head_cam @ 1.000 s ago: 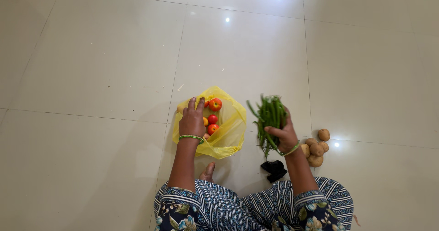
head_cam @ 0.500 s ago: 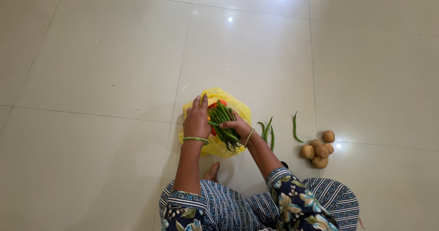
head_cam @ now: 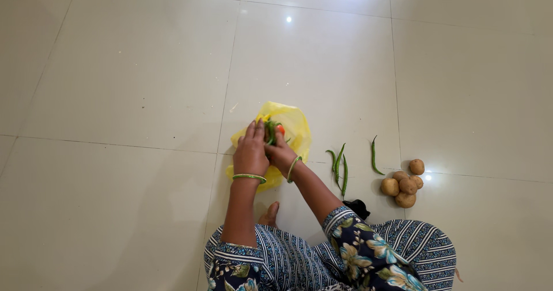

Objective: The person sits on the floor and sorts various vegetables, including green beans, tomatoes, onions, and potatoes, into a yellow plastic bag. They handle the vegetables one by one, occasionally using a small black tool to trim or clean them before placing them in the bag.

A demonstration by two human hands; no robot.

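On the tiled floor (head_cam: 127, 83): a yellow plastic bag (head_cam: 294, 127) lies open in front of the seated person.
Left hand (head_cam: 251, 150): grip on the bag's near edge, fingers pointing away.
Right hand (head_cam: 280, 151): grip closed round a bunch of green beans (head_cam: 270, 131) inside the bag mouth.
Bean axis: roughly upright in view, running near to far.
Beside the beans: a red tomato (head_cam: 280, 129).
Right of the bag: loose beans (head_cam: 341, 164), long axes also near to far, then a heap of potatoes (head_cam: 404, 184).

potatoes (head_cam: 404, 185) heaped | loose green beans (head_cam: 340, 164) | black cloth (head_cam: 359, 207)
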